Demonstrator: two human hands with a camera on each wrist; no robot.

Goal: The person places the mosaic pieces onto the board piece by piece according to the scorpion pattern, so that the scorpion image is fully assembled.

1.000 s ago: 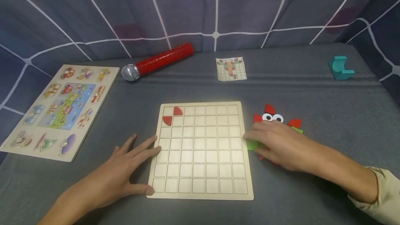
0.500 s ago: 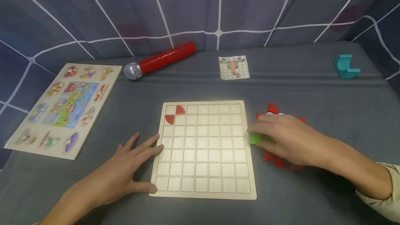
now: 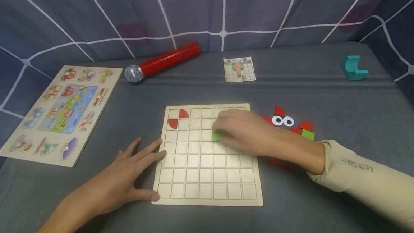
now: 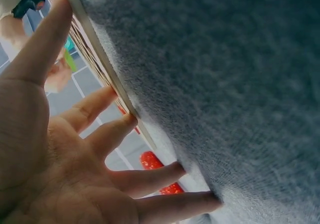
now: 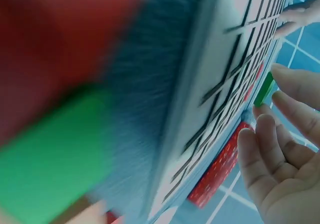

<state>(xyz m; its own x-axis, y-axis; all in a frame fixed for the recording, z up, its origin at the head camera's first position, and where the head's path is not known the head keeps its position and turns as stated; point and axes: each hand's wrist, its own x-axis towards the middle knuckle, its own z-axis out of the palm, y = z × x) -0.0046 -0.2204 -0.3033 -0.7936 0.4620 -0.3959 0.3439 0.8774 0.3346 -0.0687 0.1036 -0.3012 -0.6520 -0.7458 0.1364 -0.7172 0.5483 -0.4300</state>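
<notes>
The green piece (image 3: 218, 135) is over the board (image 3: 192, 191), pinched between the right hand's (image 3: 242, 130) thumb and fingers, a grip that likely leaves its underside free. The left hand (image 3: 119, 179) has its fingers spread, thumb and two fingertips against the board's left edge, probably to keep it from sliding. Two red quarters (image 3: 183, 114) sit in upper-left cells. Loose pieces (image 3: 307, 135) lie just right of the board, within easy reach; beyond, a printed card (image 3: 247, 73) faces the person on the counter (image 3: 307, 96).
</notes>
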